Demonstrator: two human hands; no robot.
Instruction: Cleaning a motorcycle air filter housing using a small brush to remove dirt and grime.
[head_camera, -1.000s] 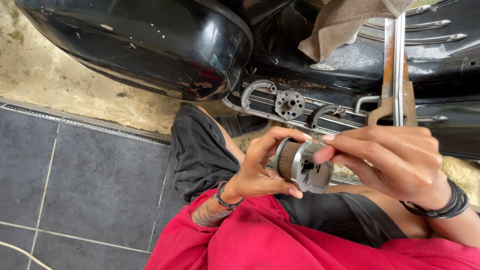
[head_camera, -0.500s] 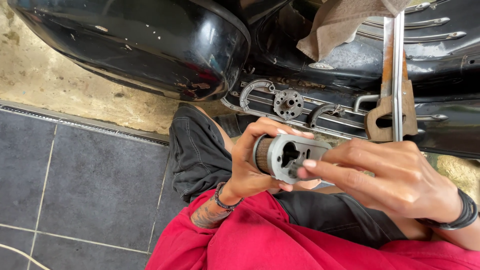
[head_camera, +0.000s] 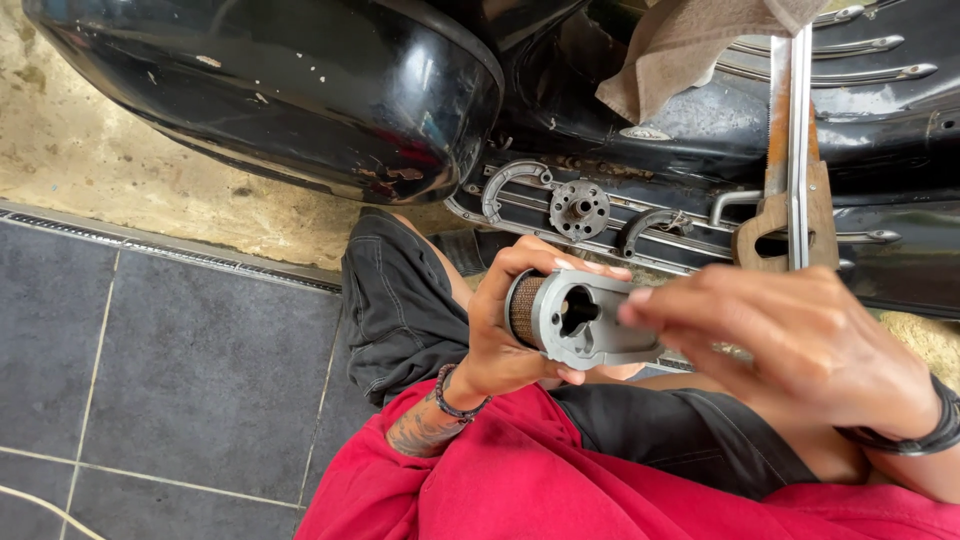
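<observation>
Grey metal filter housing (head_camera: 585, 320) near the lap, gripped round its mesh end by left hand (head_camera: 500, 335); right hand (head_camera: 800, 345) pinching its right edge. Best kept level, grip steady, below black scooter body (head_camera: 300, 90).

One view only, head cam, worn on the person's head. Looks steeply down over chest and lap, close in on both hands, left hand (head_camera: 510, 320) and right hand (head_camera: 800, 350). Beyond the fingertips: black scooter body (head_camera: 300, 100), top of frame. Left of the fingers: grey floor tiles (head_camera: 150, 380). Below the fingers: red shirt (head_camera: 560, 480). No 2nd view, so no shared area.
</observation>
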